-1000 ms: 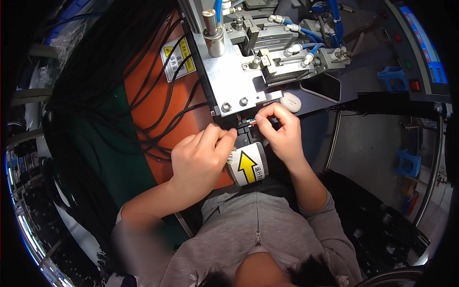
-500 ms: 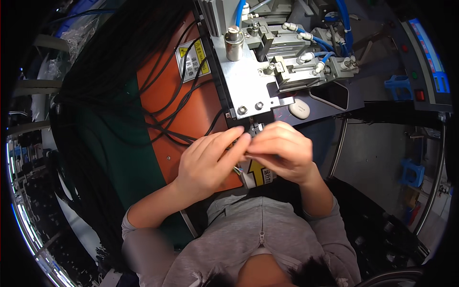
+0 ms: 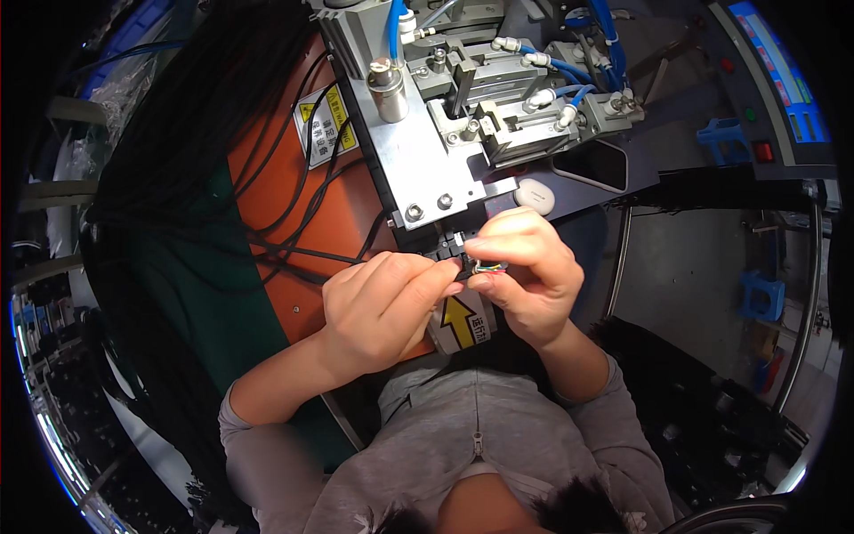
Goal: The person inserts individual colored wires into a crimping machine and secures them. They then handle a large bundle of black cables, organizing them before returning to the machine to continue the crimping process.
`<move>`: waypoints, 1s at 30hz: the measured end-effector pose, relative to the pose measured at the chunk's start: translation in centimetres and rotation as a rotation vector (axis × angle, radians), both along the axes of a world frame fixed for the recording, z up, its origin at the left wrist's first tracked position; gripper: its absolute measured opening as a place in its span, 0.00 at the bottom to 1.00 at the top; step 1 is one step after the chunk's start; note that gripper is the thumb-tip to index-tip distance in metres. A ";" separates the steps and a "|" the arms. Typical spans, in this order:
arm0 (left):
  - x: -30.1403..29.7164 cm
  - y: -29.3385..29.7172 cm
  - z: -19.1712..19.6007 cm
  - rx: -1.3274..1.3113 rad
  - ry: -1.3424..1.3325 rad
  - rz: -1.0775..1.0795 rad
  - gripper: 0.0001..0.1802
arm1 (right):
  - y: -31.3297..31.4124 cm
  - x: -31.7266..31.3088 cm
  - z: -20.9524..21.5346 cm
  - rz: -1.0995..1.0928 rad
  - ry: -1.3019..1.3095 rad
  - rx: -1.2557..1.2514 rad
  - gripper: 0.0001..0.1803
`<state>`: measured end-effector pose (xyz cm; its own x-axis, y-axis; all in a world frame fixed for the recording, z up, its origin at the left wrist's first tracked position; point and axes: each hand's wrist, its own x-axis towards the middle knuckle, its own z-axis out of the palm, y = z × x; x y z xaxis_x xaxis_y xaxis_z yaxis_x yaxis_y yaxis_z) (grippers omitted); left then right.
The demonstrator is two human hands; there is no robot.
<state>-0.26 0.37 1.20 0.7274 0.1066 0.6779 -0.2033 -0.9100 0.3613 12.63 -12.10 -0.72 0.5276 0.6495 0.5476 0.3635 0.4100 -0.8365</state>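
Note:
Just in front of the metal fixture (image 3: 418, 169), both my hands meet. The thumb and finger of my left hand (image 3: 378, 307) are closed on what looks like the end of a black cable, mostly hidden by the fingers. From that end, thin coloured wires (image 3: 488, 266) fan out to the right. My right hand (image 3: 536, 276) is curled round these wires, which show between its thumb and index finger. A small black part with a white piece (image 3: 459, 239) sits at the fixture's near edge, just beyond my fingertips. Beneath my hands is a label with a yellow arrow (image 3: 460, 322).
Pneumatic cylinders with blue hoses (image 3: 551, 62) fill the far side. Black cables (image 3: 302, 214) run over the orange surface (image 3: 258, 169) to a thick bundle at left. A white oval case (image 3: 535, 197) and a phone-like object (image 3: 592, 166) lie right of the fixture. A screen panel (image 3: 783, 80) stands far right.
My right hand has turned and opened up somewhat, so the coloured wires now show between its thumb and finger. The whole view has shifted, with the fixture now further left.

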 end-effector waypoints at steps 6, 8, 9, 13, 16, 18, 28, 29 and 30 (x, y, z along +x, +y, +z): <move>0.1 -0.2 0.0 -0.036 0.017 0.008 0.11 | 0.0 0.5 0.6 0.207 0.256 -0.143 0.07; 0.1 -0.4 0.0 -0.034 0.035 0.016 0.11 | 0.0 0.0 0.4 0.141 0.356 -0.117 0.07; 0.2 -0.5 0.0 -0.038 0.037 0.019 0.12 | 0.0 -0.2 0.3 0.108 0.406 -0.104 0.07; 0.0 -0.5 -0.5 -0.006 0.054 0.055 0.13 | 0.0 -0.7 0.4 -0.090 0.105 -0.114 0.08; -0.1 -0.3 -1.1 0.048 0.051 0.058 0.11 | -0.3 0.0 1.5 -0.120 -0.139 -0.208 0.08; -0.1 -0.3 -1.2 0.078 0.047 0.059 0.10 | -0.6 0.5 1.7 -0.020 0.046 -0.268 0.08; 0.4 -0.7 -1.4 -0.017 0.006 0.077 0.11 | 0.3 -1.4 0.1 -0.054 0.318 -0.129 0.08; 0.4 -0.7 -1.4 -0.017 0.007 0.080 0.11 | 0.4 -1.5 0.1 -0.049 0.354 -0.113 0.08; 0.3 -0.8 -1.3 -0.017 0.009 0.084 0.11 | 0.5 -1.6 0.0 -0.043 0.366 -0.097 0.08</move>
<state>0.06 -0.41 -0.07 0.7216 0.1790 0.6688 -0.1233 -0.9173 0.3786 11.00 -11.59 -0.68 0.7049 0.6620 0.2545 0.0483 0.3132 -0.9485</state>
